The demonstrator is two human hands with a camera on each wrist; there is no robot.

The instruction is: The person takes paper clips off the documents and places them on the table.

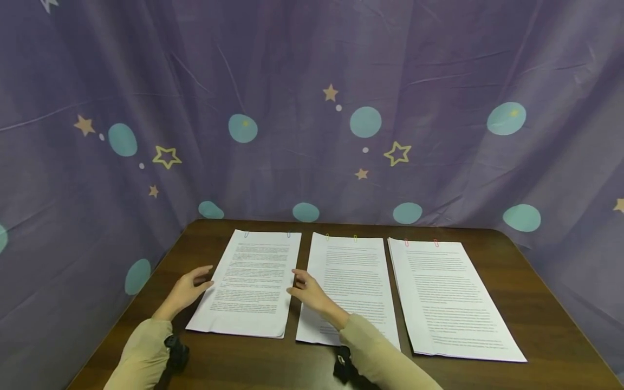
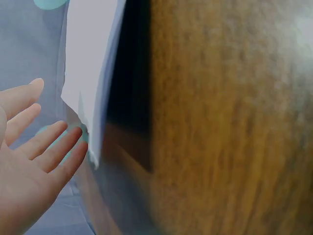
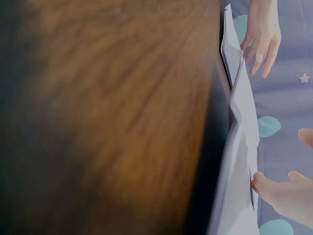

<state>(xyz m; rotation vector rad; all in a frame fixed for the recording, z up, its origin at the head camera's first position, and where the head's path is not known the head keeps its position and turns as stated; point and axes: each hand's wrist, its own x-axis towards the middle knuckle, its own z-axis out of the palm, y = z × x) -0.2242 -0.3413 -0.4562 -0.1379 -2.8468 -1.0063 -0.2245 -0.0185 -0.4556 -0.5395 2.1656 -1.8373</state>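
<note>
A printed paper stack (image 1: 253,281) lies at the left of the table, with two bluish paper clips (image 1: 288,234) on its top edge. My left hand (image 1: 187,290) is at its left edge, fingers loosely bent and nothing held. In the left wrist view, the left hand's fingers (image 2: 54,152) are spread beside the paper (image 2: 93,58). My right hand (image 1: 309,292) hovers between the left stack's right edge and the middle paper stack (image 1: 351,281), holding nothing. Whether either hand touches paper is hard to tell.
Two yellow clips (image 1: 355,238) are on the middle stack. Farther right lies a third paper stack (image 1: 453,303) with two red clips (image 1: 436,243). The brown wooden table (image 1: 517,281) meets a purple patterned curtain (image 1: 302,108) behind and at the sides.
</note>
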